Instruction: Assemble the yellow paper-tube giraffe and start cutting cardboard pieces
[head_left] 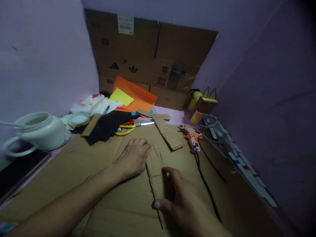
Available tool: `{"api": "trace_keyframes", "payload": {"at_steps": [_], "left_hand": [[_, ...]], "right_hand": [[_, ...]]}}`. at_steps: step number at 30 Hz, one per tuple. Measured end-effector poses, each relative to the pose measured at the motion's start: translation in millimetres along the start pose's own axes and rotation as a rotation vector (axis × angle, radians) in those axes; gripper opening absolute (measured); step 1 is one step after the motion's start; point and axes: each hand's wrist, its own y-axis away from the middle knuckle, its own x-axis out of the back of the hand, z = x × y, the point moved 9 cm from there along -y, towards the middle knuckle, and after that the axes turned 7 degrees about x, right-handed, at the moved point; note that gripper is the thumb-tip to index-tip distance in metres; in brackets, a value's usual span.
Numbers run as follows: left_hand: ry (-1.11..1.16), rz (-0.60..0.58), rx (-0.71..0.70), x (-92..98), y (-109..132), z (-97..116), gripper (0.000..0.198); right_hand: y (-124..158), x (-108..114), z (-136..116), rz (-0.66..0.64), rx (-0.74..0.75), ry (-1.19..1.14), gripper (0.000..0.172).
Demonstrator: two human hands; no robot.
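A narrow cardboard strip (155, 163) with a crosswise crease lies on the large cardboard sheet (116, 205) in front of me. My left hand (135, 154) has its fingers curled, its fingertips against the far left edge of the strip. Across the nearer part, my right hand (184, 192) grips the strip, thumb at the left edge and forefinger at the right; its other fingers are mostly hidden. Just beyond the hands are yellow-handled scissors (125, 131) and joined cardboard pieces (166, 131). To the right sits a glue gun (192, 135) wrapped in patterned paper, its black cord trailing toward me.
At left stand a white pot (44, 131) and a dark phone (23, 171). Black paper (111, 123), a utility knife (106, 110) and orange paper (138, 95) lie farther back. A cardboard panel (145, 49) leans against the wall. Cardboard crafts (206, 105) and a power strip (247, 171) line the right side.
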Motion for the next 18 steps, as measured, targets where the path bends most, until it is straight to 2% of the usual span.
{"api": "trace_keyframes", "payload": {"at_steps": [4, 8, 18], "left_hand": [[-0.01, 0.008, -0.013, -2.0, 0.1, 0.4, 0.026], [-0.005, 0.007, -0.011, -2.2, -0.3, 0.7, 0.027], [-0.054, 0.018, -0.021, -6.4, -0.4, 2.1, 0.027]], "right_hand": [[0.0, -1.5, 8.7, 0.027, -0.068, -0.06, 0.082], [-2.4, -1.3, 9.6, 0.027, -0.072, -0.045, 0.089], [-2.5, 0.7, 5.9, 0.03, -0.058, -0.035, 0.086]]}}
